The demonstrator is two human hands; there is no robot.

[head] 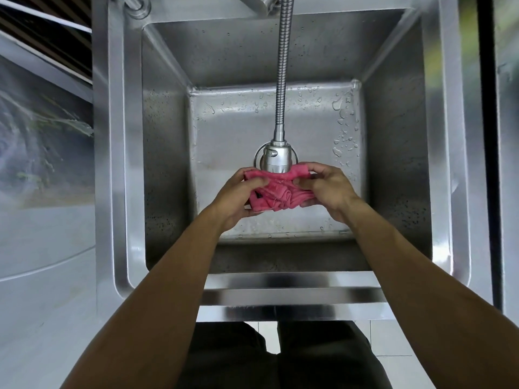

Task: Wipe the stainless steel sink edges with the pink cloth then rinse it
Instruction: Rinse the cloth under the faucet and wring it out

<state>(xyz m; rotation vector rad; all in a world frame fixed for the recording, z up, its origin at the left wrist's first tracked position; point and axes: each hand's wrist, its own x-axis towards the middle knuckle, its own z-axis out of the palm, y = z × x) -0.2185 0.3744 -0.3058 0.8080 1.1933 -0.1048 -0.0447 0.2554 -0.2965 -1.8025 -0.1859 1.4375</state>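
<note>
Right at the centre of the frame, the pink cloth (pixel 276 192) is bunched between both hands, held above the bottom of the stainless steel sink (pixel 398 136). On the cloth's left side, the left hand (pixel 238 197) has its fingers closed around one end; the right hand (pixel 327 189) pinches the other end, thumb and fingers clamped on the fabric. The cloth's upper edge sits directly beneath the spray head (pixel 273 161) of the flexible faucet hose (pixel 282 66), which hangs down from the top of the frame, touching or nearly touching it. Water droplets dot the basin floor toward the upper right.
</note>
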